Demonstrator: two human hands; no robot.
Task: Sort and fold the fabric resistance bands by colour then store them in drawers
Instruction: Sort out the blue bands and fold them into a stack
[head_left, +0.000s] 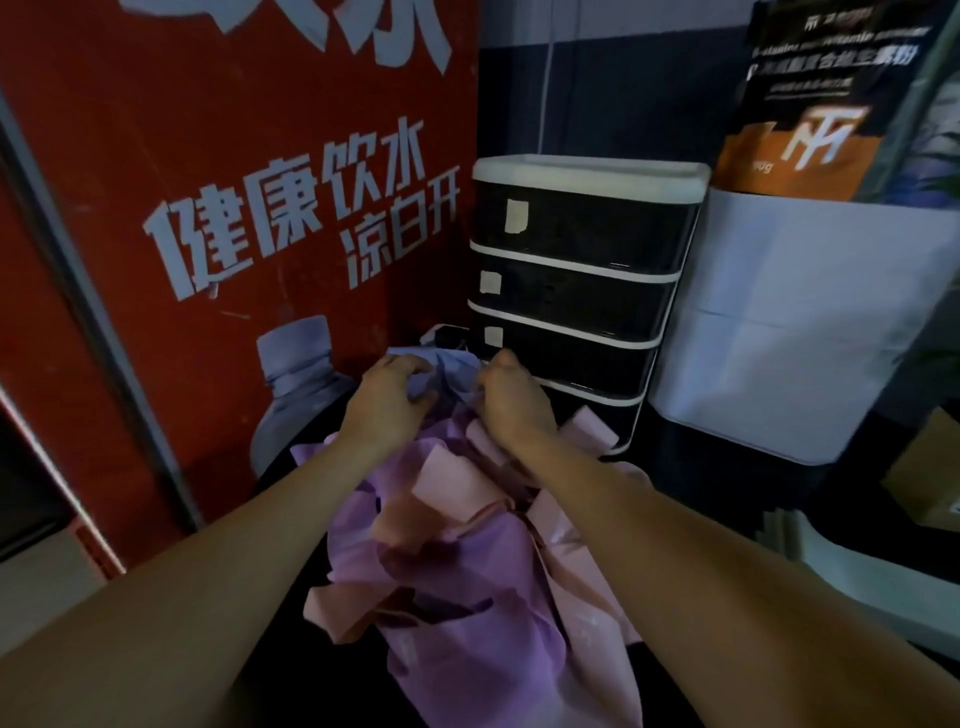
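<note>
At the far end of the band pile, just in front of the drawer unit (582, 291), both hands work a light blue band (447, 371). Left hand (387, 397) has fingers curled over the band's left side, gripping it. Right hand (511, 397) pinches the band's right edge, fingers curled tight. Blue band sits bunched between the two hands, touching the base of the lowest drawers. Near side: heap of purple bands (467, 613) and pink bands (457, 478), mixed and unfolded, on a dark surface. Drawer unit is white-framed with dark drawer fronts, all pushed in, small labels on the left. Red water poster (234, 208) far left; white box (805, 332) right of the drawers.
</note>
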